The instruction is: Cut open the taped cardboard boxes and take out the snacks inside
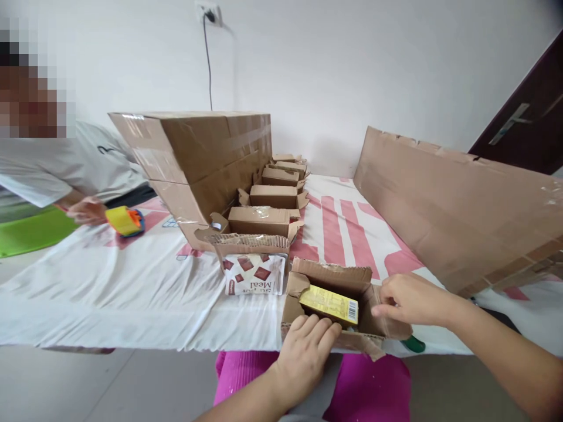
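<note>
A small open cardboard box (338, 275) sits at the near table edge with a yellow packet (329, 305) lying inside it. My left hand (305, 349) rests on the box's near flap, fingers together and bent over the edge, touching the packet's lower side. My right hand (407, 299) grips the box's right flap with curled fingers. A white pouch with brown squares (255, 274) leans just left of the box.
A row of small cardboard boxes (264, 220) runs back along a big taped carton (202, 158). A large flat cardboard sheet (461, 205) stands at right. At left, another person's hand (85, 211) is beside a yellow tape dispenser (125, 221). White and pink cloth (132, 287) covers the table.
</note>
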Demonstrator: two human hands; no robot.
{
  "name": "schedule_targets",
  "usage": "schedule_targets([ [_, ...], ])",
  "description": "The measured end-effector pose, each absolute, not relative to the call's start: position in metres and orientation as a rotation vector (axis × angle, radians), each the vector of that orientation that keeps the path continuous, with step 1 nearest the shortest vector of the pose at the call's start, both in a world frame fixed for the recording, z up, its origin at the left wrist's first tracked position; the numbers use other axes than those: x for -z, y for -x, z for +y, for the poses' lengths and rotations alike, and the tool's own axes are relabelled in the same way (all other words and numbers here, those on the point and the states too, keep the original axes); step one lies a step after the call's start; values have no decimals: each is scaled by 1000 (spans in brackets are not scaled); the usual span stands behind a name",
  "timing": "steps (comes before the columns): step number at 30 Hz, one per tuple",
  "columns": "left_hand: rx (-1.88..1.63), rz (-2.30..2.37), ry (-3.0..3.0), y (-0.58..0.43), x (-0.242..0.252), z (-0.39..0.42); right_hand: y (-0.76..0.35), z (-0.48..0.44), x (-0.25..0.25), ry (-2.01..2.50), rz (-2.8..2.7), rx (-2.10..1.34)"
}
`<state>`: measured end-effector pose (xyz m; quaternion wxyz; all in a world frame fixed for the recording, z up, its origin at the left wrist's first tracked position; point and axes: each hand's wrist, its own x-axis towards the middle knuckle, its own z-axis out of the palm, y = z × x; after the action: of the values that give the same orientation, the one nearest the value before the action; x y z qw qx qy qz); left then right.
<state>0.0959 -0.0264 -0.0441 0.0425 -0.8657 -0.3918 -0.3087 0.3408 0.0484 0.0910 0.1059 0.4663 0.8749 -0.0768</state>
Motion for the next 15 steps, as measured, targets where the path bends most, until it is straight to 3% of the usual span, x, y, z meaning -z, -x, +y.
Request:
schedule_targets([
  [3,945,-1202,2659,-97,45,-24,-345,36,-76,-1547,2519,359],
  [8,817,-1306,2706,-102,37,-26,-329,16,-36,-1942,2366,256],
  [15,730,-1327,2908,-79,-18,-5,-325,19,-10,-2052,2337,308],
])
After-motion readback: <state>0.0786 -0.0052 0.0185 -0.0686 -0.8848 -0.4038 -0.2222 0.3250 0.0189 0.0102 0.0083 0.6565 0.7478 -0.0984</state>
